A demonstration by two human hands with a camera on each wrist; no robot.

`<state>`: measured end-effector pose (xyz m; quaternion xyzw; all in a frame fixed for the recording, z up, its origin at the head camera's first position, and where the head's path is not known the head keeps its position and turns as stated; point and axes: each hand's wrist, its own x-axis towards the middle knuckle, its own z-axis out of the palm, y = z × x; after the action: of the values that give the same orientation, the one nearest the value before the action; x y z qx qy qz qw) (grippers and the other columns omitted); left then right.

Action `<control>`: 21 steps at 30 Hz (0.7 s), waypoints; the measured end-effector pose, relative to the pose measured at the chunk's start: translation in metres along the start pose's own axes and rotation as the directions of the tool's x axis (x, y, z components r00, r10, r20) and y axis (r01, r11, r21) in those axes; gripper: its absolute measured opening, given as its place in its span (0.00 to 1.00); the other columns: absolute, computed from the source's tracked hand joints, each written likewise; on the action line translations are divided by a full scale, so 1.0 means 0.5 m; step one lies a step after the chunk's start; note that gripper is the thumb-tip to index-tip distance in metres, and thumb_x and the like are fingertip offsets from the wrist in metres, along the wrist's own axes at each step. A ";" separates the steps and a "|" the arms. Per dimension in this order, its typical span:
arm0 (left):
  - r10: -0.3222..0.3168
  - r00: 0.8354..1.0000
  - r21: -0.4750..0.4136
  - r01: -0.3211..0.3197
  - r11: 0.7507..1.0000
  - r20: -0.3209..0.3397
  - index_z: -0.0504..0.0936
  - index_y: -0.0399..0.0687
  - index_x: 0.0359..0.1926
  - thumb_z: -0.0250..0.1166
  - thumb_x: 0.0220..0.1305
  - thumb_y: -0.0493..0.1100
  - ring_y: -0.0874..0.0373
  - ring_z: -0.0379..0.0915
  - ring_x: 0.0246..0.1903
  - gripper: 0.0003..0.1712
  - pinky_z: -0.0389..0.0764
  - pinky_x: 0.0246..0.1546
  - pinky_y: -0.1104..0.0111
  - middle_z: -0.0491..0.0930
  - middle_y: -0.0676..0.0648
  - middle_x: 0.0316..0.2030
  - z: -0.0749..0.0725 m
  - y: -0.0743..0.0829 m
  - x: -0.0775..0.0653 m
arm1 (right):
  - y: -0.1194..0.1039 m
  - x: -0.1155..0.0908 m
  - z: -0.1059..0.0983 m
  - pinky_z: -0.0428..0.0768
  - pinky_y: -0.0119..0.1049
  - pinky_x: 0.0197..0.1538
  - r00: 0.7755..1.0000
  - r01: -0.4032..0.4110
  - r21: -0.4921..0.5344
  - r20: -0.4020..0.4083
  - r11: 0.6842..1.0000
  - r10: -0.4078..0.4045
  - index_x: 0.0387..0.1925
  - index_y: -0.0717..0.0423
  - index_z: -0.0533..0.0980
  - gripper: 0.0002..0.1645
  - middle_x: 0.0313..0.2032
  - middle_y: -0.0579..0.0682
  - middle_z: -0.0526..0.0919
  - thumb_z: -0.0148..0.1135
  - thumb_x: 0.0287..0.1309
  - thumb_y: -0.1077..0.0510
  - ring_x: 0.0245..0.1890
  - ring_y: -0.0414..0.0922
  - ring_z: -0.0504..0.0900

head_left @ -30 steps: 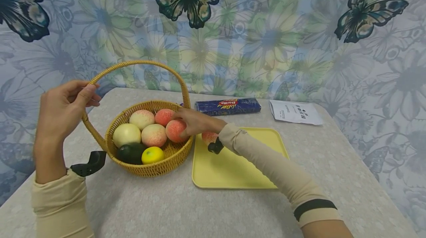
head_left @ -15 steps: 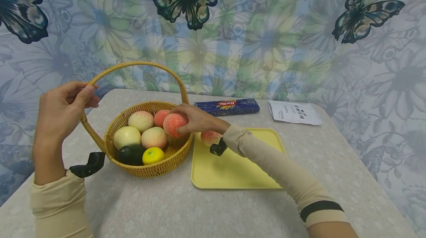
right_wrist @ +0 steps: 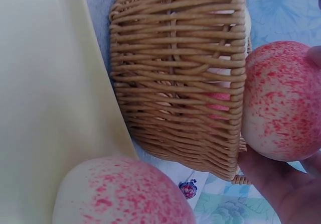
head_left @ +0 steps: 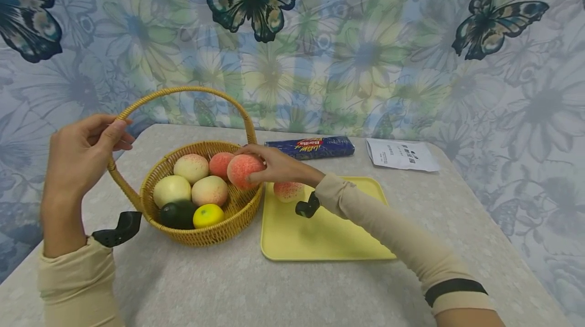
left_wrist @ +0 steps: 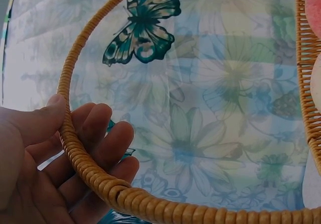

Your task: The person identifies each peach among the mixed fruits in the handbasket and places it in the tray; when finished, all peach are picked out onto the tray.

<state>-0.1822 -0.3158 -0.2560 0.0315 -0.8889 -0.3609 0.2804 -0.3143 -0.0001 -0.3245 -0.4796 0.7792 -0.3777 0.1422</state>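
Note:
My left hand (head_left: 84,152) pinches the arched handle (left_wrist: 85,163) of a wicker basket (head_left: 201,235) between thumb and fingers, on its left side. My right hand (head_left: 283,164) grips a red-speckled peach (head_left: 245,170), raised at the basket's right rim; the right wrist view shows this peach (right_wrist: 283,101) just beyond the rim. Inside the basket lie another red peach (head_left: 221,164), paler peaches (head_left: 191,168), a pale yellow-green round fruit (head_left: 172,191), a dark green avocado-like fruit (head_left: 178,214) and a yellow lemon-like fruit (head_left: 208,215). One more peach (head_left: 289,191) sits on a yellow tray (head_left: 320,240), partly behind my right wrist.
Behind the tray lies a blue Barilla pasta package (head_left: 311,148). A white printed pouch (head_left: 402,154) is at the back right of the pale table (head_left: 219,291). A butterfly-patterned cloth (head_left: 365,63) hangs behind the table.
The right hand has lifted the gripped peach from among the other fruit, up and slightly right to the basket's rim. My left hand keeps its pinch on the handle.

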 end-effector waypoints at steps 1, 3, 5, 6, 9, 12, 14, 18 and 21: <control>-0.001 1.000 0.002 0.001 1.000 0.000 0.78 0.38 0.55 0.54 0.70 0.54 0.82 0.73 0.26 0.25 0.71 0.27 0.87 0.74 0.74 0.24 0.000 -0.001 0.000 | -0.001 -0.002 -0.001 0.78 0.34 0.49 1.000 -0.004 0.006 -0.006 1.000 0.004 0.65 0.50 0.66 0.33 0.59 0.50 0.73 0.63 0.58 0.56 0.51 0.41 0.77; -0.004 1.000 0.005 0.004 1.000 0.000 0.78 0.38 0.56 0.54 0.70 0.54 0.83 0.72 0.26 0.25 0.71 0.27 0.87 0.74 0.74 0.24 0.000 -0.002 0.000 | -0.003 -0.006 -0.003 0.79 0.34 0.48 1.000 -0.014 0.020 -0.019 1.000 0.014 0.65 0.50 0.65 0.33 0.59 0.50 0.73 0.63 0.58 0.56 0.50 0.41 0.77; -0.006 1.000 0.006 0.006 1.000 -0.002 0.78 0.39 0.56 0.54 0.70 0.54 0.83 0.72 0.26 0.26 0.70 0.27 0.87 0.74 0.74 0.24 0.000 -0.003 -0.001 | -0.005 -0.011 -0.006 0.79 0.34 0.48 0.999 -0.031 0.033 -0.037 0.999 0.032 0.65 0.50 0.65 0.34 0.58 0.50 0.74 0.64 0.58 0.55 0.49 0.41 0.78; -0.004 1.000 0.005 0.004 1.000 -0.004 0.78 0.39 0.56 0.54 0.70 0.54 0.83 0.72 0.26 0.25 0.71 0.27 0.87 0.74 0.74 0.24 0.001 -0.003 0.000 | -0.005 -0.013 -0.008 0.79 0.34 0.48 0.998 -0.040 0.044 -0.047 0.998 0.042 0.65 0.50 0.65 0.34 0.58 0.50 0.74 0.64 0.58 0.55 0.49 0.41 0.78; -0.003 1.000 0.011 0.003 1.000 -0.009 0.78 0.38 0.56 0.54 0.71 0.54 0.83 0.72 0.25 0.26 0.70 0.27 0.88 0.73 0.74 0.24 0.003 -0.003 0.001 | -0.004 -0.020 -0.012 0.79 0.35 0.48 0.995 -0.063 0.076 -0.075 0.995 0.069 0.65 0.50 0.66 0.34 0.57 0.49 0.74 0.65 0.57 0.54 0.49 0.41 0.78; -0.001 1.000 0.019 0.001 1.000 -0.014 0.78 0.38 0.55 0.53 0.71 0.54 0.83 0.71 0.25 0.26 0.70 0.27 0.88 0.73 0.74 0.24 0.005 -0.003 0.001 | -0.001 -0.029 -0.014 0.79 0.35 0.49 0.992 -0.068 0.094 -0.097 0.993 0.077 0.64 0.51 0.67 0.33 0.56 0.49 0.75 0.64 0.57 0.54 0.50 0.41 0.78; -0.005 1.000 0.015 0.005 1.000 -0.014 0.78 0.38 0.55 0.53 0.71 0.54 0.83 0.72 0.25 0.25 0.70 0.27 0.88 0.73 0.74 0.24 0.005 -0.003 0.001 | 0.002 -0.035 -0.016 0.79 0.36 0.50 0.992 -0.059 0.090 -0.109 0.994 0.069 0.64 0.51 0.67 0.32 0.56 0.49 0.75 0.63 0.58 0.54 0.50 0.41 0.78; -0.007 1.000 0.006 0.007 1.000 -0.014 0.79 0.38 0.54 0.54 0.70 0.54 0.82 0.72 0.26 0.25 0.70 0.27 0.88 0.73 0.74 0.24 0.005 -0.003 0.001 | 0.005 -0.052 -0.022 0.79 0.37 0.50 0.991 -0.046 0.075 -0.120 0.996 0.055 0.63 0.51 0.68 0.31 0.55 0.49 0.75 0.61 0.58 0.51 0.50 0.41 0.78; -0.003 1.000 0.010 0.003 1.000 -0.020 0.79 0.38 0.55 0.54 0.71 0.54 0.83 0.71 0.26 0.25 0.70 0.28 0.88 0.73 0.75 0.24 0.006 -0.003 0.001 | 0.005 -0.065 -0.028 0.79 0.38 0.49 0.990 -0.057 0.070 -0.126 0.996 0.066 0.63 0.50 0.68 0.31 0.55 0.48 0.75 0.59 0.58 0.50 0.50 0.41 0.78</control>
<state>-0.1842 -0.3152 -0.2585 0.0378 -0.8878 -0.3566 0.2885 -0.3077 0.0349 -0.3217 -0.4253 0.7882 -0.4286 0.1194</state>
